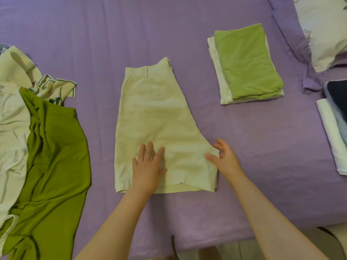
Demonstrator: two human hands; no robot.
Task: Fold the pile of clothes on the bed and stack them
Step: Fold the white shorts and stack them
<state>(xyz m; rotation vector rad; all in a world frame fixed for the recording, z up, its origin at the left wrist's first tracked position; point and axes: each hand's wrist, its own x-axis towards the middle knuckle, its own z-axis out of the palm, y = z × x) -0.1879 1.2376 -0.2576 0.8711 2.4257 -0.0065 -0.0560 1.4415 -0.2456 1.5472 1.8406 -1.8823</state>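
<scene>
Two bare forearms reach up from the bottom edge over a purple bed [187,25], the largest thing in view. Well left of the left hand's fingers lies the unfolded pile [28,128]: an olive-green garment [56,156] spread over pale cream and white pieces, one with dark teal trim.

Under and just beyond the fingers of both hands lie the cream shorts [155,119], folded in half lengthwise and flat on the sheet, waistband away from the person, hem nearest the wrists.

Up and to the right of the right hand's fingertips, well apart from them, sits the stack [246,66]: a folded light-green piece on top of a folded white one, edges roughly squared.

Farther right of those fingers, at the frame edge, a white patterned pillow [326,30] rests at the top corner, with a second set of folded white, pale-blue and dark cloth [336,124] below it.

The left hand [148,167] lies palm down on the lower part of the shorts, fingers straight and slightly spread, pointing away from the person, pressing the cloth flat. The right hand [225,158] is at the shorts' right edge near the crotch point, turned partly on its side, fingers loosely extended; the thumb touches the edge, and no cloth is plainly pinched.
</scene>
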